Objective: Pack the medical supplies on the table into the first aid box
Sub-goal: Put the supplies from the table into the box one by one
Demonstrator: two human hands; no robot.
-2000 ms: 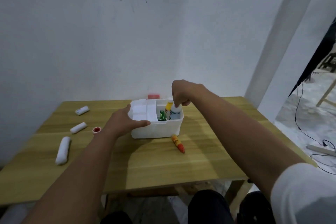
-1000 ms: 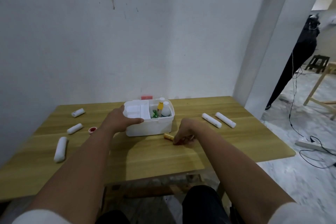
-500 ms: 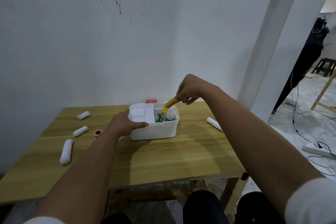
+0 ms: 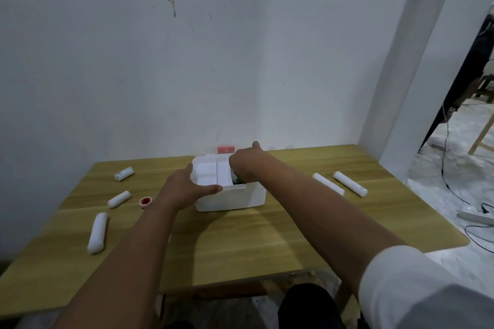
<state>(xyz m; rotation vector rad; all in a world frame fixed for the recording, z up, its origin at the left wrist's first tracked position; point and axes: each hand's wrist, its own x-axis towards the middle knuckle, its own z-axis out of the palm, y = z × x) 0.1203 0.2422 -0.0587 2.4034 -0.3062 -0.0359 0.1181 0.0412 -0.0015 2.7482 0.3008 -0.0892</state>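
Note:
The white first aid box [image 4: 232, 200] stands on the wooden table [image 4: 240, 248], with a tray insert in its left half. My left hand [image 4: 184, 187] grips the box's front-left rim. My right hand [image 4: 244, 163] reaches down into the right compartment, knuckles up; its fingers are hidden inside, so the orange tube is out of sight. A bit of green packaging [image 4: 236, 182] peeks out under the wrist. Three white bandage rolls [image 4: 124, 173] [image 4: 119, 199] [image 4: 97, 232] and a small red-and-white tape roll [image 4: 145, 201] lie to the left. Two white rolls [image 4: 328, 184] [image 4: 349, 184] lie to the right.
A red object [image 4: 226, 149] sits behind the box against the white wall. A white pillar [image 4: 401, 115] rises past the table's right corner. Cables and a power strip [image 4: 475, 218] lie on the floor at right.
My right hand, which held the orange tube above the box, has dropped into the right compartment and the tube is no longer visible. The left hand stays on the rim.

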